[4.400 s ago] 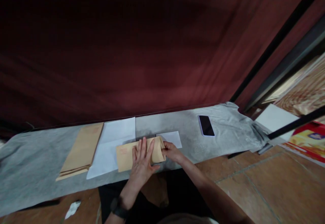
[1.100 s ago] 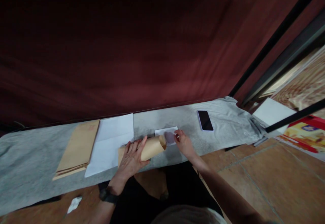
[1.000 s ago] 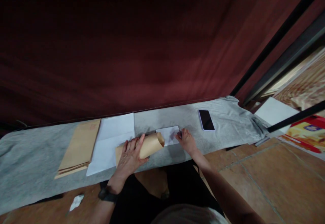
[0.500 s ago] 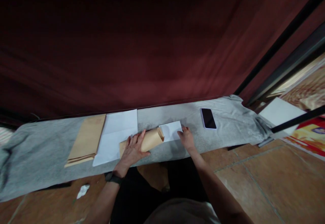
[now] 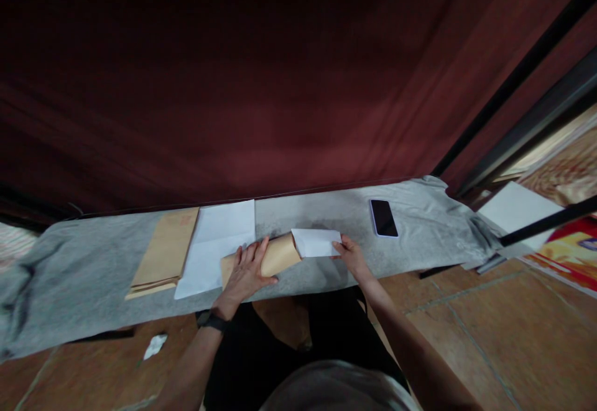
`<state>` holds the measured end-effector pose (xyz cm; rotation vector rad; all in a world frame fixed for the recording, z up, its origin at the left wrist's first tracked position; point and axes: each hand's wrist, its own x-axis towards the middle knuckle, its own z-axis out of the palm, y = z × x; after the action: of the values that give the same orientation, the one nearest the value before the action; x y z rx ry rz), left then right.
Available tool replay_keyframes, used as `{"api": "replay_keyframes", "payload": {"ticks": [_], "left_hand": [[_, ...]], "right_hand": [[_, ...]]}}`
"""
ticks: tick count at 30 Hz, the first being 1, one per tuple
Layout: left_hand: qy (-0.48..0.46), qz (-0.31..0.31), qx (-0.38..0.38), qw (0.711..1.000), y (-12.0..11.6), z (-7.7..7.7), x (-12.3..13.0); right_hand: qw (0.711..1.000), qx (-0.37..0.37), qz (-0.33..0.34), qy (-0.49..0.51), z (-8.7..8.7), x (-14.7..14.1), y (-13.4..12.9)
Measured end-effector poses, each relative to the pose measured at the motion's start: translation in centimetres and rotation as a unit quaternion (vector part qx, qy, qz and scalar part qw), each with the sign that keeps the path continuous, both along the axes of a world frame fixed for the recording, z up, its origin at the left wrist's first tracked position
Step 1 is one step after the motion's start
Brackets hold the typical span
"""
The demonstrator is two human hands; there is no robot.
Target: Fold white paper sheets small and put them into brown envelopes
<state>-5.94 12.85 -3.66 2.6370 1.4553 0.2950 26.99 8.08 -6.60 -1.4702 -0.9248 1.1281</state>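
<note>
My left hand (image 5: 246, 271) lies flat on a brown paper envelope (image 5: 282, 255), its fingers stretched out and the thumb apart, pressing it against the grey cloth. The envelope's mouth faces right. At that mouth is the left end of a folded white sheet of paper (image 5: 317, 242); whether its edge is inside, I cannot tell. Between thumb and fingers, my right hand (image 5: 351, 255) pinches the paper's right end. Left of the envelope rests a larger white sheet (image 5: 219, 237), partly next to a stack of brown envelopes (image 5: 165, 246).
A grey cloth (image 5: 88, 274) covers the long, narrow bench. To the right lies a dark-screened phone (image 5: 384, 218). Behind the bench hangs a dark red curtain (image 5: 280, 119). A crumpled white tissue (image 5: 155, 346) is on the tiled floor. Black bars (image 5: 550, 219) stand at the right.
My right hand has closed on the white paper's right end, and the paper now lies straighter, lined up with the envelope's mouth. My left hand has stayed on the envelope.
</note>
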Motion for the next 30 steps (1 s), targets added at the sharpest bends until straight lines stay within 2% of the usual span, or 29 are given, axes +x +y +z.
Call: {"api": "replay_keyframes", "payload": {"ticks": [4, 11, 19, 24, 30], "left_hand": [[0.009, -0.001, 0.002, 1.000, 0.0, -0.1, 0.0], [0.015, 0.000, 0.020, 1.000, 0.1, -0.3, -0.2], [0.022, 0.005, 0.042, 0.999, 0.1, -0.1, 0.0], [0.022, -0.012, 0.043, 0.999, 0.2, 0.3, 0.5], [0.006, -0.028, 0.051, 0.998, 0.3, 0.3, 1.7]], "right_hand": [[0.999, -0.003, 0.040, -0.009, 0.0, 1.1, 0.7], [0.991, -0.029, 0.128, -0.040, 1.5, 3.3, 1.9], [0.986, -0.047, 0.144, -0.067, 2.2, 3.6, 2.2], [0.987, -0.034, 0.141, -0.067, 2.0, 2.6, 2.3], [0.990, -0.011, 0.133, -0.056, 0.8, -0.7, 1.9]]}}
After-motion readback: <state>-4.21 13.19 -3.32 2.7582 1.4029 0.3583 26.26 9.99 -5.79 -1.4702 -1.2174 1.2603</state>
